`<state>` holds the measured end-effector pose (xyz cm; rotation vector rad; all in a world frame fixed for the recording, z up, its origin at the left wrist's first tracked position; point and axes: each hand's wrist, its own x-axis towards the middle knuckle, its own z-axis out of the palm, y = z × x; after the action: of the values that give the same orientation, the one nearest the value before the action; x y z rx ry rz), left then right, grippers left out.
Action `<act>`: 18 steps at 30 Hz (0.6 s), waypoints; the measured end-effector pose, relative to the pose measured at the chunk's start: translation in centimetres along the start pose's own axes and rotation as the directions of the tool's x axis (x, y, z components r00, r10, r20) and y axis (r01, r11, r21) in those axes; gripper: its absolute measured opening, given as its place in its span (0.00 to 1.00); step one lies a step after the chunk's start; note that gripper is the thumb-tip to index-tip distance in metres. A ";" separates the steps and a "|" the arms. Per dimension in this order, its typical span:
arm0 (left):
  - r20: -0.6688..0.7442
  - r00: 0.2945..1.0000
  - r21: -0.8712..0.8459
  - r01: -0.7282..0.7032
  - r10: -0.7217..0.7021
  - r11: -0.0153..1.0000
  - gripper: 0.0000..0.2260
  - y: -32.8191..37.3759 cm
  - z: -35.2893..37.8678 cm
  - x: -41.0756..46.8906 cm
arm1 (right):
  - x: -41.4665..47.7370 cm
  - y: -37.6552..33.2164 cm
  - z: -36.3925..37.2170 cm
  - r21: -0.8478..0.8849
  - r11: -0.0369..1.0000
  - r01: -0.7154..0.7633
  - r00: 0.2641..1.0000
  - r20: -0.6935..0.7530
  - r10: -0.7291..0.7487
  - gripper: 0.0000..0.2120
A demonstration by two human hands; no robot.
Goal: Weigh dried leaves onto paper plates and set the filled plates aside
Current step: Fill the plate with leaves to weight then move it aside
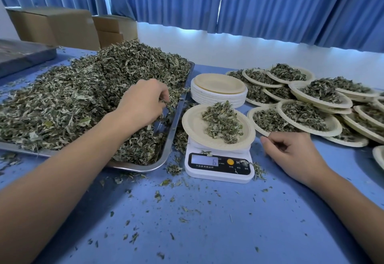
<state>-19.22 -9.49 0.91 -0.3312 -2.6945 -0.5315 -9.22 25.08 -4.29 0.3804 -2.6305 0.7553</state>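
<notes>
Meanwhile, the left hand (143, 101) reaches into the heaped dried leaves (83, 89) on the steel tray (160, 163), its fingertips pinching a small tuft. A paper plate (192, 127) sits on the white scale (218, 173) just beside the tray, with a loose mound of leaves on it (the display seems to read 6). The right hand (291, 155) rests on the blue bench (207, 222) right of the scale, fingers loosely curled, holding nothing. Behind the scale stands a stack of empty plates (218, 97), and filled plates (332, 125) overlap at the right.
</notes>
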 end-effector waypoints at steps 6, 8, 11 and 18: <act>-0.184 0.982 -0.455 -0.053 -0.036 0.889 0.08 1.6 -1.1 0.6 | 0.1 0.3 0.1 -0.016 1.000 0.022 1.000 -0.005 -0.022 0.21; -0.139 0.988 -0.599 -0.025 -0.073 0.800 0.08 2.4 -1.4 0.7 | 0.2 0.3 0.1 -0.007 1.000 0.021 1.000 -0.007 -0.021 0.21; -0.004 0.999 -0.737 0.024 -0.040 0.676 0.08 3.8 -1.9 0.9 | 0.2 0.3 0.1 0.002 1.000 0.018 1.000 -0.008 -0.018 0.21; 0.100 0.992 -0.728 0.019 0.078 0.686 0.09 5.3 -1.7 0.7 | 0.1 0.2 0.0 0.004 1.000 -0.001 1.000 -0.006 0.001 0.21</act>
<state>-17.74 -5.25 4.34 -0.6282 -2.4431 -1.6317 -9.40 25.17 -4.33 0.3773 -2.6245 0.7605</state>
